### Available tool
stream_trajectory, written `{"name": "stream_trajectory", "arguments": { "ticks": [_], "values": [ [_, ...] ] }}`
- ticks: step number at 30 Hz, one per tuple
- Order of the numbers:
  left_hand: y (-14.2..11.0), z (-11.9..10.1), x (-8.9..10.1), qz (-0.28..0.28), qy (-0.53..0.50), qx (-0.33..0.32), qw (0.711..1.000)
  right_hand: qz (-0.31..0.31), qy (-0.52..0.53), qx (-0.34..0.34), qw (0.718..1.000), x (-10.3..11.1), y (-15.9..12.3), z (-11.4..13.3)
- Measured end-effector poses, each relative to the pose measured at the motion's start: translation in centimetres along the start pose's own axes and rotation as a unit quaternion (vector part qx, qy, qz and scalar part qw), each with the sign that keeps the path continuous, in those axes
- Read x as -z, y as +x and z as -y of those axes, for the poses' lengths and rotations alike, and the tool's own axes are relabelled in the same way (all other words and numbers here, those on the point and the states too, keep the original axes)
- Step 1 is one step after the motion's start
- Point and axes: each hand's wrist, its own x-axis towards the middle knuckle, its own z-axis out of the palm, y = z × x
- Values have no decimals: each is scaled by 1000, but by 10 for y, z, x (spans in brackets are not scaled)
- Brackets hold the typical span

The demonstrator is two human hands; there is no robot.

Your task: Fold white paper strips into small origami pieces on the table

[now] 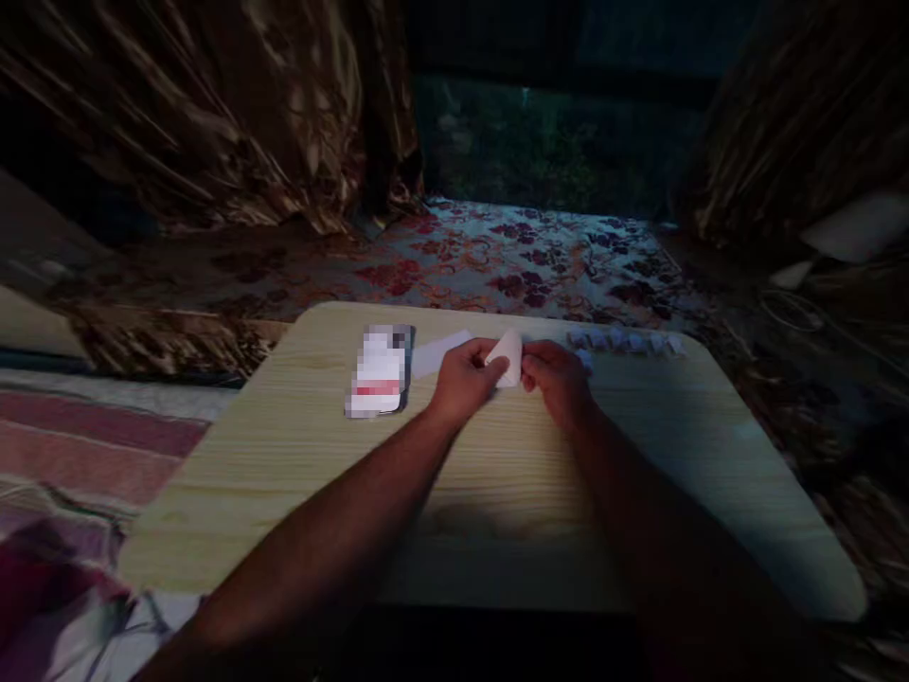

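Observation:
Above the far half of the table, a folded piece of white paper (507,362) is raised between my two hands. My left hand (465,376) grips it from the left, with the thumb pressed over its face. At the paper's right edge, my right hand (558,377) has its fingers curled and pinched together on it. Flat white paper (440,352) lies behind my left hand and is partly covered by it. Beyond my right hand, several small folded paper pieces (625,341) sit in a row; their exact shape is too blurred to tell.
A phone-like object (380,369), partly pixelated, lies on the left of the pale wooden table (298,474). Behind the table is a surface with a floral cloth (525,256). Dark curtains (284,114) hang at both sides. Striped fabric (106,426) shows at left.

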Motion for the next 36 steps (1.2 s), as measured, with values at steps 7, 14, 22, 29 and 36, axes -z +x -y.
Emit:
{"name": "stream_trajectory", "arguments": {
  "ticks": [7,14,22,29,36],
  "values": [
    [1,3,0,34,-16,-21,999,8,-44,4,999,-7,-3,7],
    [0,-2,4,51,-38,-41,997,-1,-65,-5,998,-8,-3,12],
    [-3,0,-3,78,-73,-53,993,-24,-58,2,998,-7,-3,9],
    [-3,3,-4,50,-83,-44,994,-18,-73,-9,997,-8,-3,11],
    [-3,4,-4,67,-105,-48,991,-26,-71,-4,997,-8,-2,9]
  ]
}}
